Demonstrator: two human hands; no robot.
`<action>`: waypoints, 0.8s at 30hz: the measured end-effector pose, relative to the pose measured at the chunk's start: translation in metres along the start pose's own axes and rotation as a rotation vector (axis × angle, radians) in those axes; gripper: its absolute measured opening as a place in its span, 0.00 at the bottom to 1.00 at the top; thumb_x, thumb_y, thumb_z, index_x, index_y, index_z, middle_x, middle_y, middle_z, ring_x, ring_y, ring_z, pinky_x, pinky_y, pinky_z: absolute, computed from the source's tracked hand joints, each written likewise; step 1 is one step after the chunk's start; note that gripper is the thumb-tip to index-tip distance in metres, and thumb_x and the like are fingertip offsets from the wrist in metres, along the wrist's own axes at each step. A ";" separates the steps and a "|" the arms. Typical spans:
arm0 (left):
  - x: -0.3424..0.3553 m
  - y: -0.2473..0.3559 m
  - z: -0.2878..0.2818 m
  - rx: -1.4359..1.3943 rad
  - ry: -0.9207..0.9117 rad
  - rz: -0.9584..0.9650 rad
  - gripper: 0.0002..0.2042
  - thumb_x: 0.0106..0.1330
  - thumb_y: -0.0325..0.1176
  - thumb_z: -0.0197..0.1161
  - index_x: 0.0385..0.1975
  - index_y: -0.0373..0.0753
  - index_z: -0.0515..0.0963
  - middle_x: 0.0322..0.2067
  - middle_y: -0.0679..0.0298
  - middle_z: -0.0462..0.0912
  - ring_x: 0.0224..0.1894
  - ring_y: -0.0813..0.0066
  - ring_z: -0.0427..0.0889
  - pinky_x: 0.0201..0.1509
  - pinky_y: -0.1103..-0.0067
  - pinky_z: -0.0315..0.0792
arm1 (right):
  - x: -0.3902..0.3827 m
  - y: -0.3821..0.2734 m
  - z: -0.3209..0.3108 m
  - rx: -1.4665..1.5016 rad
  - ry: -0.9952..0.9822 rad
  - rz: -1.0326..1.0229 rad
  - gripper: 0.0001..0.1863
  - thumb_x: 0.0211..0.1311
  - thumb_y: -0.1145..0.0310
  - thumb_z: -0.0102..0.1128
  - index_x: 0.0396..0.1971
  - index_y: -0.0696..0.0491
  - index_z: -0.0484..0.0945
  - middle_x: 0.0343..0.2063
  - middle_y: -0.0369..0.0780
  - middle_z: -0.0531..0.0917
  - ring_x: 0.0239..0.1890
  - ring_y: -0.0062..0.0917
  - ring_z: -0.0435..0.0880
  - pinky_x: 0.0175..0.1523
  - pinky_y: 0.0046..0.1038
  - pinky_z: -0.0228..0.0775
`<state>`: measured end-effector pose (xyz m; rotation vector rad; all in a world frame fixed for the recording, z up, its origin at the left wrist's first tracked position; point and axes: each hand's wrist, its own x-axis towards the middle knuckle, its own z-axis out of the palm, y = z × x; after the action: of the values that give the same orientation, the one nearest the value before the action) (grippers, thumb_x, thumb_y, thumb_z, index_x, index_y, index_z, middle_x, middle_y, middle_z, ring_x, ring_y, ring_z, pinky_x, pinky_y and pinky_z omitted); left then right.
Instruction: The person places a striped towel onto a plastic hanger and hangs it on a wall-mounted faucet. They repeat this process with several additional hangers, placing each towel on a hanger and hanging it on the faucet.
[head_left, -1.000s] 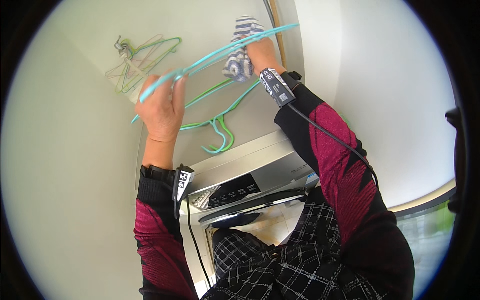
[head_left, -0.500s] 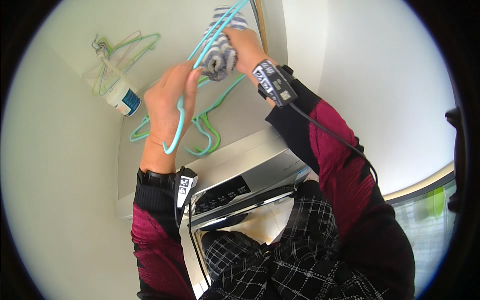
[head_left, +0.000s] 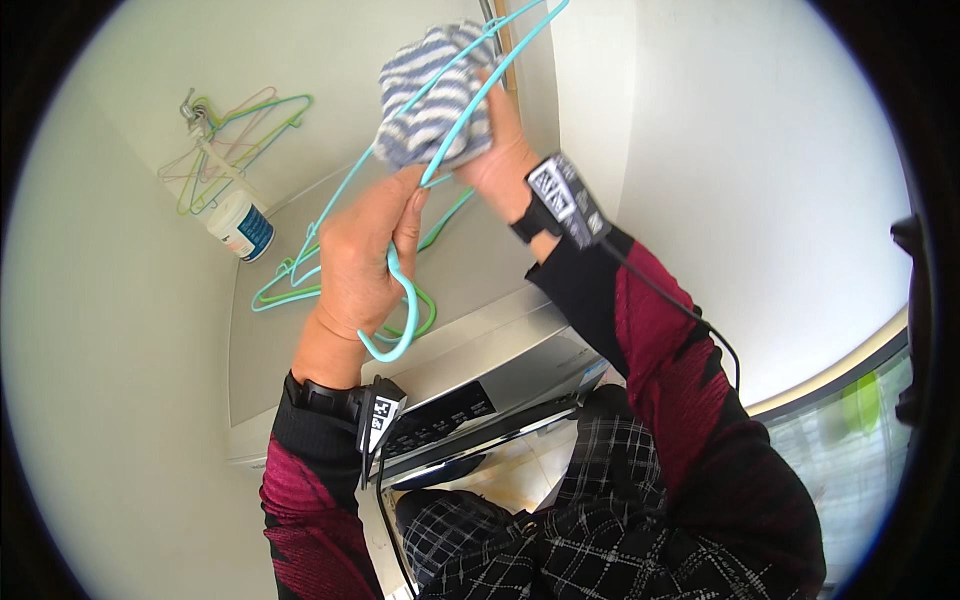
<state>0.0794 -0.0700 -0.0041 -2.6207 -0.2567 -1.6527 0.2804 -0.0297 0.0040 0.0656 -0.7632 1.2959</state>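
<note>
My left hand (head_left: 365, 245) is closed around the neck of a light blue clothes hanger (head_left: 461, 122), its hook hanging below the fingers. The hanger's bars stretch up toward the top edge. Behind the bars is a bunched, fluffy striped cloth (head_left: 425, 85) in grey-blue and white. My right hand (head_left: 497, 155) grips the cloth from its right side; part of those fingers is hidden behind the cloth and blurred. Whether the cloth passes through the hanger I cannot tell. Under my left hand, a green hanger (head_left: 431, 308) lies beside another light blue hanger (head_left: 270, 302).
The loose hangers lie on the grey top of a washing machine (head_left: 480, 275) with a dark control panel (head_left: 440, 415). A white tub (head_left: 243, 225) with a blue label stands at the back left. Several thin hangers (head_left: 285, 103) hang from a wall fitting (head_left: 190, 108). A white wall (head_left: 740, 200) rises on the right.
My left hand and the hanger have moved right and slightly down. The cloth has turned and spread from a narrow roll into a wider bunch, with my right hand shifted lower.
</note>
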 end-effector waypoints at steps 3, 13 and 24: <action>0.002 -0.003 -0.003 0.047 0.040 0.039 0.07 0.69 0.23 0.64 0.44 0.36 0.83 0.27 0.54 0.81 0.23 0.57 0.79 0.29 0.72 0.75 | -0.014 0.040 0.010 -0.069 0.165 0.074 0.19 0.76 0.55 0.51 0.56 0.52 0.77 0.48 0.39 0.84 0.51 0.31 0.84 0.60 0.39 0.77; -0.001 -0.008 -0.011 0.080 -0.084 0.077 0.03 0.68 0.25 0.66 0.36 0.39 0.79 0.23 0.57 0.76 0.23 0.56 0.76 0.28 0.70 0.71 | 0.006 0.007 -0.022 -0.069 0.129 0.011 0.17 0.78 0.62 0.50 0.57 0.56 0.76 0.51 0.40 0.82 0.52 0.28 0.82 0.57 0.35 0.80; -0.005 -0.009 -0.019 0.099 0.132 0.005 0.13 0.72 0.33 0.62 0.23 0.36 0.75 0.17 0.56 0.71 0.17 0.58 0.70 0.23 0.70 0.66 | -0.029 0.036 0.020 -0.192 -0.073 0.404 0.20 0.66 0.62 0.68 0.53 0.56 0.79 0.43 0.40 0.87 0.43 0.26 0.88 0.50 0.29 0.84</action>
<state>0.0588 -0.0642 -0.0007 -2.4283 -0.3172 -1.7538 0.2371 -0.0520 -0.0092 -0.2065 -0.9942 1.6004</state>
